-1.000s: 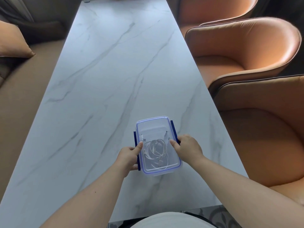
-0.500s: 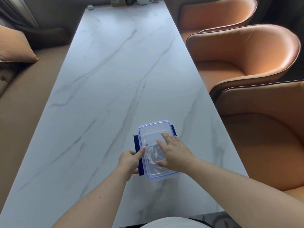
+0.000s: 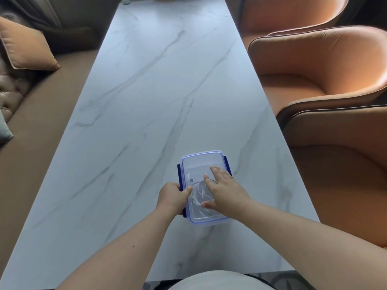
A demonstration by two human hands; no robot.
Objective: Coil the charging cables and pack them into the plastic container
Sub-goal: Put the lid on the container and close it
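Observation:
A clear plastic container (image 3: 201, 162) with a blue-rimmed lid and dark blue side clips stands on the white marble table (image 3: 146, 101), near its front edge. Coiled white charging cables (image 3: 198, 194) show through the lid. My left hand (image 3: 170, 198) grips the container's left side at the clip, thumb on the lid's edge. My right hand (image 3: 225, 191) lies flat on top of the lid with its fingers spread, and covers part of the cables.
Orange leather chairs (image 3: 314, 65) line the table's right side. A brown sofa with an orange cushion (image 3: 23, 49) runs along the left. Small items stand at the table's far end (image 3: 125, 1).
My right hand moved from the container's right clip onto the top of the lid and now presses flat there. My left hand kept its grip on the left side.

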